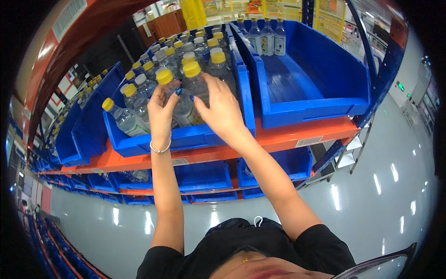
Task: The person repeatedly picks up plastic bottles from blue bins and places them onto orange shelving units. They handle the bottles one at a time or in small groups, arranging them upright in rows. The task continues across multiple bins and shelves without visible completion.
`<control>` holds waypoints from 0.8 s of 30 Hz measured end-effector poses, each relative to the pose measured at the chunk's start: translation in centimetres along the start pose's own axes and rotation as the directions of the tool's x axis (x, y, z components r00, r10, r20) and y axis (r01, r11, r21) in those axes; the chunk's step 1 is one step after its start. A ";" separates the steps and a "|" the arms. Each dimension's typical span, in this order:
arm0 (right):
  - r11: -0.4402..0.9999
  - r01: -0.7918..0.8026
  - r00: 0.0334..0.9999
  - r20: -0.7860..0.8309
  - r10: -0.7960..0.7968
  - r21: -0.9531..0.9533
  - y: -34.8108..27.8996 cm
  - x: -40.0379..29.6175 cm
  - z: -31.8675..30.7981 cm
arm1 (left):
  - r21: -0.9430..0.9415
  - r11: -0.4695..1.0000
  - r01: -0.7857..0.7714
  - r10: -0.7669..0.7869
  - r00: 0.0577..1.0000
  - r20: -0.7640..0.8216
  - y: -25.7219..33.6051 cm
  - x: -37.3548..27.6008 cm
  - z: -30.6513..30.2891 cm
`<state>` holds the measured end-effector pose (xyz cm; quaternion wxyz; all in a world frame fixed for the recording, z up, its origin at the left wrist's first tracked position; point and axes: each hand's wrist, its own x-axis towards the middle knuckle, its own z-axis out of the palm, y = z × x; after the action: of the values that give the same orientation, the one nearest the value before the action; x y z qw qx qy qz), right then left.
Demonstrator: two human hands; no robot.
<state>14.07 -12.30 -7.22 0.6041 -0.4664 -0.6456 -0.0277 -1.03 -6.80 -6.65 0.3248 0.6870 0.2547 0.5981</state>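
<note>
Before me a blue plastic bin (205, 137) is packed with clear plastic bottles under yellow or white caps. My left hand (162, 106) has its thumb and fingers around a yellow-capped bottle (165, 77) in the front part of the bin. Just right of it, my right hand (223, 106) grips a second yellow-capped bottle (192, 71), its thumb in front and its fingers at the far side. Both bottles stand roughly upright, side by side. At the bin's left front corner a labelled bottle (127, 118) leans. My hands hide parts of both held bottles.
To the right, another blue bin (315, 106) holds several labelled bottles (267, 38) at its back. An orange shelf beam (275, 136) runs beneath the bins, with lower bins (202, 176) below. A blue rack post (378, 90) stands right; more bottle-filled bins (87, 129) stretch left.
</note>
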 end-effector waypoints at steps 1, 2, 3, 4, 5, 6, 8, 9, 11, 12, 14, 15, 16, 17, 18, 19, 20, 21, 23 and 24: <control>1.000 0.004 1.000 -0.005 -0.004 -0.002 0.1 -0.2 0.1 | -0.028 1.000 0.007 -0.007 1.000 0.001 0.0 -0.1 0.0; 1.000 0.008 1.000 -0.008 -0.008 -0.003 -0.1 -0.3 -0.1 | -0.056 0.998 0.015 -0.015 1.000 0.001 0.0 -0.1 0.1; 1.000 0.010 1.000 -0.004 -0.010 0.000 -0.3 -0.6 -0.2 | -0.080 0.996 0.029 -0.030 1.000 -0.004 0.1 -0.3 0.1; 1.000 0.030 0.999 -0.020 -0.030 -0.005 -0.4 -0.7 -0.4 | -0.075 0.995 0.059 -0.062 0.998 -0.026 0.5 -0.5 0.4; 1.000 0.026 0.999 -0.025 -0.026 0.006 -0.5 -1.1 -0.5 | -0.058 0.996 0.062 -0.063 0.998 -0.021 0.3 -0.8 0.4; 0.999 0.028 0.999 -0.036 -0.028 0.019 -0.7 -1.2 -0.5 | -0.038 0.998 0.055 -0.056 0.998 -0.016 0.2 -0.7 0.3; 0.998 0.021 0.999 -0.041 -0.019 0.054 -0.8 -1.3 -0.7 | -0.001 0.998 0.065 -0.065 0.998 -0.012 0.4 -0.8 0.4; 0.997 0.012 0.999 -0.036 -0.009 0.080 -0.7 -1.1 -0.6 | 0.008 0.998 0.063 -0.063 0.998 -0.005 0.4 -0.8 0.3; 0.994 -0.011 1.000 -0.023 0.013 0.106 -0.8 -1.4 -0.6 | 0.028 0.998 0.060 -0.061 0.998 0.005 0.1 -0.8 0.2; 0.995 -0.015 1.000 -0.021 0.017 0.101 -0.8 -1.3 -0.8 | 0.083 0.995 0.061 -0.061 0.998 0.008 0.2 -0.6 0.2; 0.995 0.009 0.999 -0.042 -0.005 0.095 -0.6 -1.4 -0.8 | 0.189 0.980 0.060 -0.063 0.998 0.010 0.6 -0.5 0.3; 0.995 0.027 0.998 -0.062 -0.021 0.097 -0.6 -1.8 -0.6 | 0.155 0.987 0.048 -0.048 0.999 -0.007 0.6 -0.6 0.5; 0.989 0.042 0.997 -0.072 -0.031 0.143 -0.6 -1.9 -0.7 | 0.120 0.992 0.036 -0.033 0.999 -0.024 0.7 -0.7 0.6; 0.985 0.069 0.995 -0.087 -0.056 0.160 -0.6 -1.7 -0.7 | 0.084 0.996 0.023 -0.020 0.999 -0.041 0.8 -0.8 0.7; 0.981 0.083 0.993 -0.099 -0.066 0.175 -0.5 -1.7 -0.8 | 0.110 0.994 0.027 -0.024 0.999 -0.029 0.7 -0.9 0.6; 0.977 0.096 0.991 -0.112 -0.076 0.189 -0.3 -1.7 -0.8 | 0.131 0.991 -0.028 0.033 0.999 -0.036 0.4 -0.9 0.4; 0.976 0.060 0.995 -0.088 -0.042 0.211 -0.4 -1.7 -1.0 | 0.129 0.991 -0.031 0.038 0.998 -0.051 0.5 -1.1 0.3; 0.963 0.095 0.993 -0.098 -0.072 0.254 -0.4 -1.5 -1.3 | 0.121 0.992 -0.041 0.050 0.996 -0.072 0.7 -1.0 0.5; 0.926 0.165 0.984 -0.123 -0.130 0.340 -0.5 -1.3 -2.1 | 0.065 0.995 -0.080 0.089 0.983 -0.161 1.6 -1.5 1.2; 0.901 0.254 0.964 -0.170 -0.205 0.352 -0.8 -0.9 -2.5 | 0.045 0.989 -0.140 0.146 0.969 -0.199 2.1 -1.7 1.3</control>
<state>15.30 -14.81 -6.85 0.7140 -0.2617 -0.6494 -0.0064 -0.05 -9.62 -6.28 0.2426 0.6443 0.2454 0.6825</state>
